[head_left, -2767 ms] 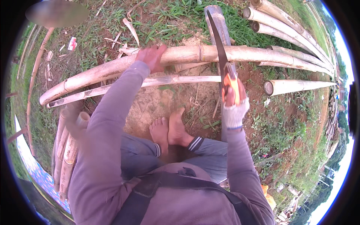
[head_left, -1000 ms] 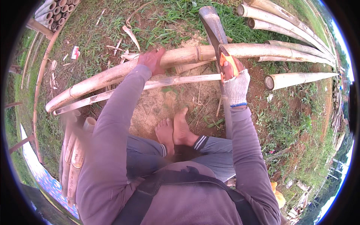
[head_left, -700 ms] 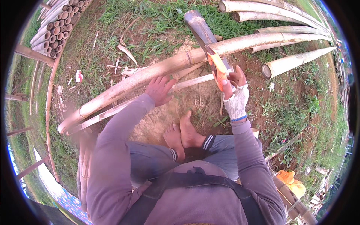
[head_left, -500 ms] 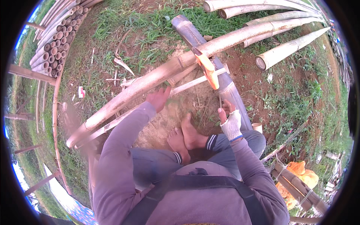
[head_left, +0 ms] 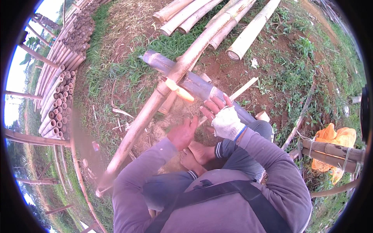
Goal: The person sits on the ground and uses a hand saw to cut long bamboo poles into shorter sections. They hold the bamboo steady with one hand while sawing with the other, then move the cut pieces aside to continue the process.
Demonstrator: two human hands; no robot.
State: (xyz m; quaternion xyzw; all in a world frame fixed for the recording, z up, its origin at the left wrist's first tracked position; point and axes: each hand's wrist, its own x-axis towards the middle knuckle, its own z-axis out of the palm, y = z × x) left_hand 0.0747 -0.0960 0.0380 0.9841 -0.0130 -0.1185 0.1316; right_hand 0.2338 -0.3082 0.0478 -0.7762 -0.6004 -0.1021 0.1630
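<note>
My left hand (head_left: pixel 182 134) is closed at the near end of a pale split bamboo strip (head_left: pixel 244 88), above my bare feet (head_left: pixel 196 157). The strip runs up to the right, passing behind my right hand (head_left: pixel 226 119). That hand wears a white fingerless glove, its bare fingers spread over the strip. Ahead of both hands, a long bamboo pole (head_left: pixel 134 143) lies slanting across a thick grey bamboo piece (head_left: pixel 196 84). Where they cross, an orange object (head_left: pixel 179 90), perhaps a wrapped handle, rests against the pole; its far end is hidden.
Several cut bamboo poles (head_left: pixel 248 33) lie at the far side. A stack of bamboo (head_left: pixel 58 112) stands at left behind a rail. A short bamboo cup-like piece (head_left: pixel 262 116) sits by my right knee. Lashed poles (head_left: pixel 334 155) and an orange net bag (head_left: pixel 326 149) are at right.
The view has turned to the right. My hands have come closer together, and the bamboo strip has shifted rightward, now sticking out past the grey bamboo piece.
</note>
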